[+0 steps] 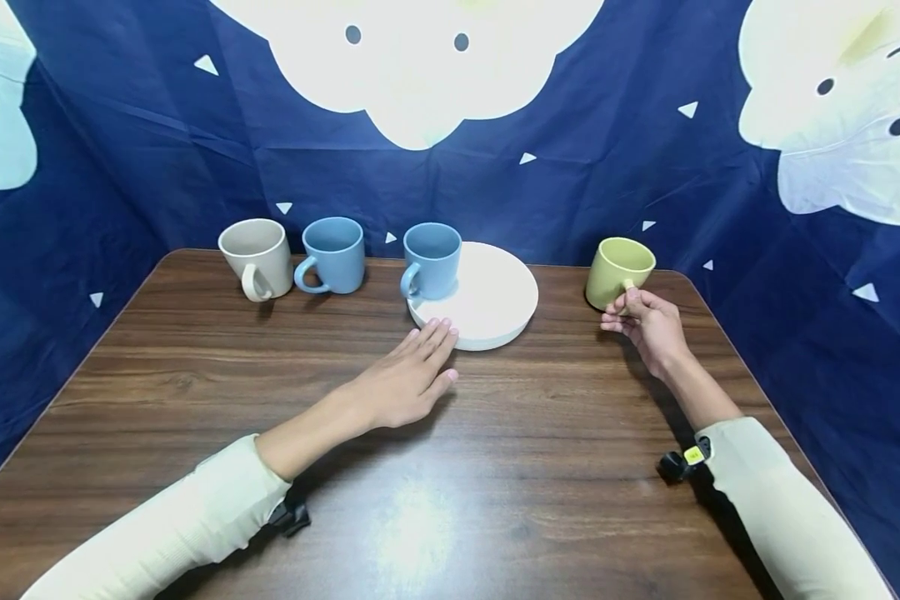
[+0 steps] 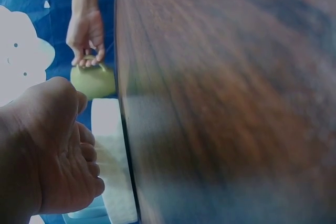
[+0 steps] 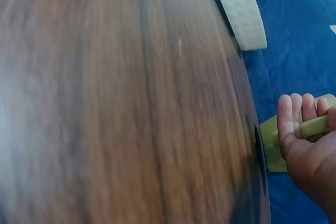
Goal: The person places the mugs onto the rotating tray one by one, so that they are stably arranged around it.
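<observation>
My right hand (image 1: 651, 329) grips the handle of a green mug (image 1: 617, 271) at the back right of the table; in the right wrist view its fingers curl round that handle. The green mug is slightly tilted. A white round turntable-like disc (image 1: 498, 292) lies at the back middle, with a blue mug (image 1: 435, 258) upright on its left part, handle facing front left. My left hand (image 1: 405, 379) has its fingers stretched out, fingertips right at the front rim of the disc. In the left wrist view, the left palm (image 2: 58, 156) shows beside the disc's white side (image 2: 107, 145).
Left of the disc stand a second blue mug (image 1: 335, 254) and a grey-white mug (image 1: 258, 258), handles toward the front. The brown wooden table (image 1: 525, 500) ends at a dark blue curtain (image 1: 495, 196) with cloud prints behind it.
</observation>
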`<state>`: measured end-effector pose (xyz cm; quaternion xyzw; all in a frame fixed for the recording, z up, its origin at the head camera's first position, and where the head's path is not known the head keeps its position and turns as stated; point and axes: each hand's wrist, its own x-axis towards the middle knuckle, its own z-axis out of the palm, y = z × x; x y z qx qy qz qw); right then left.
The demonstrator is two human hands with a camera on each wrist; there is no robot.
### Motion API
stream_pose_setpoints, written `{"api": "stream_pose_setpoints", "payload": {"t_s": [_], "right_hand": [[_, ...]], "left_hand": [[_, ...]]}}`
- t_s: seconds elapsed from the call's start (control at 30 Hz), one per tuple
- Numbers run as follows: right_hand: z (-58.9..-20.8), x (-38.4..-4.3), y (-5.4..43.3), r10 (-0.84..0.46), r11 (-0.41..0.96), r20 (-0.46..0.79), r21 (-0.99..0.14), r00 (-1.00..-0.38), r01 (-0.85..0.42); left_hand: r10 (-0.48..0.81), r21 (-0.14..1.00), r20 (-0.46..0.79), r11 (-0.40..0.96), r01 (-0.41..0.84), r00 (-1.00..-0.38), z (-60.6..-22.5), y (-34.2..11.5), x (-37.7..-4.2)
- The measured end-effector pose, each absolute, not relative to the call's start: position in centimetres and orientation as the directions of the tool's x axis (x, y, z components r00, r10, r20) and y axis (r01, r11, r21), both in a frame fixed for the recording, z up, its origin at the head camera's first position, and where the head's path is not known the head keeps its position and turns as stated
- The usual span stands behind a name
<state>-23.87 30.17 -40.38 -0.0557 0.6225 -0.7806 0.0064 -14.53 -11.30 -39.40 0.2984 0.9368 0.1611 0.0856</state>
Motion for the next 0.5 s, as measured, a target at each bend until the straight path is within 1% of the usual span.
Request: {"api": "stream_pose_setpoints", "payload": {"t_s": [0.37, 0.5], "right_hand": [[-39.1, -23.6, 27.2, -0.134, -0.182, 0.094, -0.981, -0.986, -0.069], [-38.8, -23.6, 26.4, -0.154, -0.189, 0.101, -0.979, -0.983, -0.071]], "left_hand": [[0.591, 0.346, -0.059, 0.768, 0.539, -0.805, -39.4, -11.3, -14.5], [0.594, 0.349, -0.065, 0.766, 0.539, -0.802, -39.4, -11.2, -14.6]]}}
